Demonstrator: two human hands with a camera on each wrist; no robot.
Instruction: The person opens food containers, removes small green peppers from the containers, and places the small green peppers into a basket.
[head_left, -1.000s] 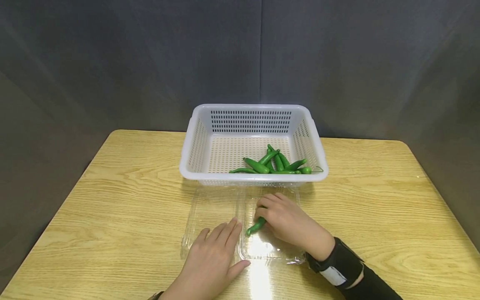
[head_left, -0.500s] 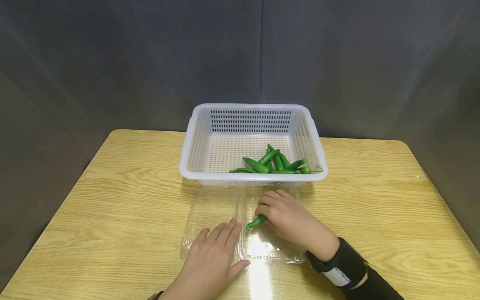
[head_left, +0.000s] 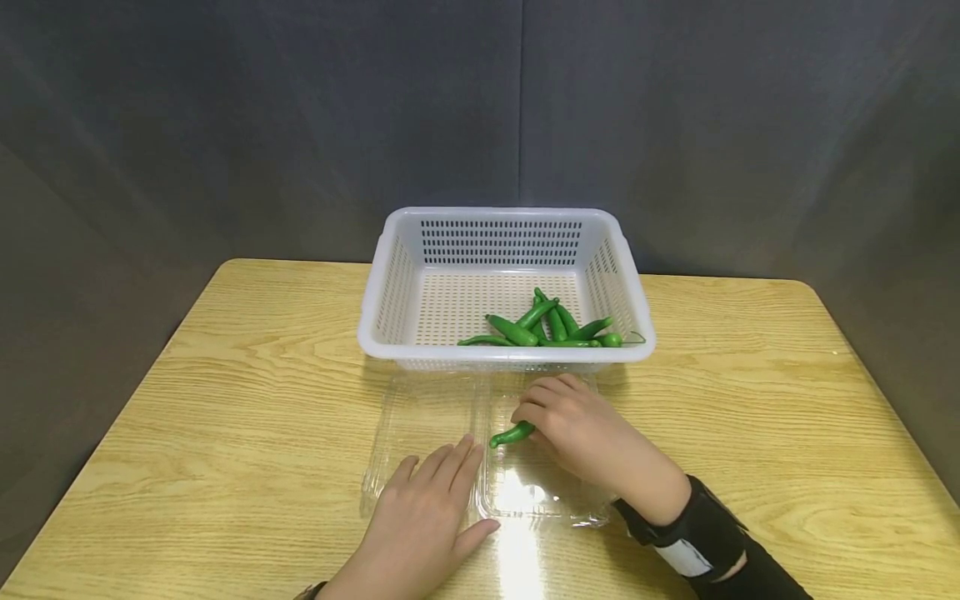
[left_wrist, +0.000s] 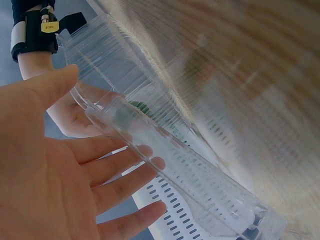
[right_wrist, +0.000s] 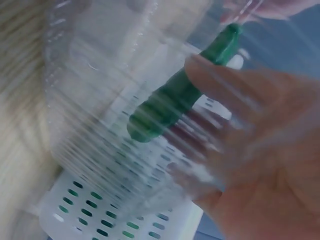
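A clear plastic clamshell box [head_left: 423, 400] lies spread flat on the table, its two halves side by side. Over the right half, my right hand [head_left: 581, 433] pinches a green chili pepper [head_left: 512, 434] between thumb and fingers. One end of the pepper points left toward the box's middle fold. The right wrist view catches the same pepper [right_wrist: 165, 102] through the clear plastic. My left hand [head_left: 426, 521] rests with extended fingers on the left half, near the fold. In the left wrist view its fingers [left_wrist: 125, 187] are spread along the plastic edge.
Right behind the box stands a white slotted basket [head_left: 510, 355]. Several green peppers [head_left: 513, 332] lie in its front right part, partly hidden by the front rim. The wooden table [head_left: 247, 400] reaches out to both sides, and a dark grey partition [head_left: 517, 108] rises behind it.
My right hand has shifted slightly away from me with the pepper, which now lies closer to crosswise. The left hand and the basket have stayed in place.
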